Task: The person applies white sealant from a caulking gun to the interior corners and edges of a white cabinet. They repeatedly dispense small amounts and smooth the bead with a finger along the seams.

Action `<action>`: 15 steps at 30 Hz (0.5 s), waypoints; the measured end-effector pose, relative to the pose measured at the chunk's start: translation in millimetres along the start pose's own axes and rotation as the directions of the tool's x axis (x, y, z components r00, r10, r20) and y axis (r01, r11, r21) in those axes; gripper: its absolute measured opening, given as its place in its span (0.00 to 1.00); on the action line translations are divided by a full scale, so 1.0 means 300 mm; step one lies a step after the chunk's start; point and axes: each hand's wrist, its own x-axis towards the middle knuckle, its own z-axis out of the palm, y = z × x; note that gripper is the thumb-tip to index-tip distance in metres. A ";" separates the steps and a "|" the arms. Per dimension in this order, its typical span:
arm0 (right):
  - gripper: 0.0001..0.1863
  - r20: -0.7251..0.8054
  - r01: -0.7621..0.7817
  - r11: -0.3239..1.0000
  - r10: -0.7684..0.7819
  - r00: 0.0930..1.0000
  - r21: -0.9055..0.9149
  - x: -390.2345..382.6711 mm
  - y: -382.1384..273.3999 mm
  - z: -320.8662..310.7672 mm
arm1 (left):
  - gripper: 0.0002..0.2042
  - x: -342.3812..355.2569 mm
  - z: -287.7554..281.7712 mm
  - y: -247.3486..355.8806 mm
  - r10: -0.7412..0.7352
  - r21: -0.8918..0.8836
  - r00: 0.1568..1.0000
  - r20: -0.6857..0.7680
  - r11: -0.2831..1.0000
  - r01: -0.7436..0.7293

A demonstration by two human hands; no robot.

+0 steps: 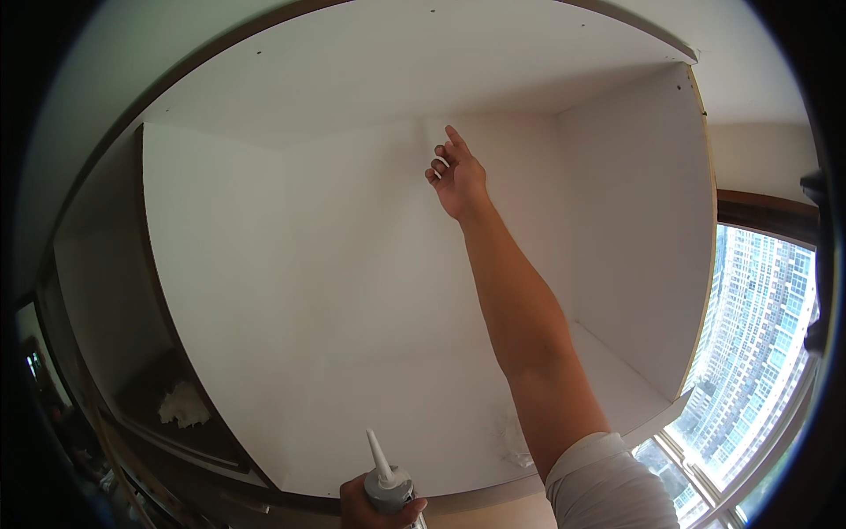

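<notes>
My left hand (356, 505), at the lower edge, is wrapped round a grey sealant cartridge (389, 490). Its white tapered nozzle (379, 454) points up and slightly left. Whatever is below the cartridge's top lies outside the picture. My right arm stretches up into a white open-fronted cabinet (352, 247). High near the back panel, my right hand (461, 182) points its index finger toward the top inner corner; the other fingers are loosely bent and apart, with nothing in them. Whether the fingertip touches the panel, I cannot tell.
A crumpled pale wad (182, 406) lies in the dark-edged compartment on the left. Thin clear plastic or paper (515, 443) rests on the cabinet floor beside my right arm. The cabinet's right side panel (639, 220) stands next to a window (749, 309) with tall buildings outside.
</notes>
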 end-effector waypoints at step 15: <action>0.39 -0.124 0.123 0.992 -0.123 0.985 -0.011 0.179 0.054 0.021 | 0.12 0.012 -0.018 0.018 -0.075 0.179 0.997 0.032 0.982 0.068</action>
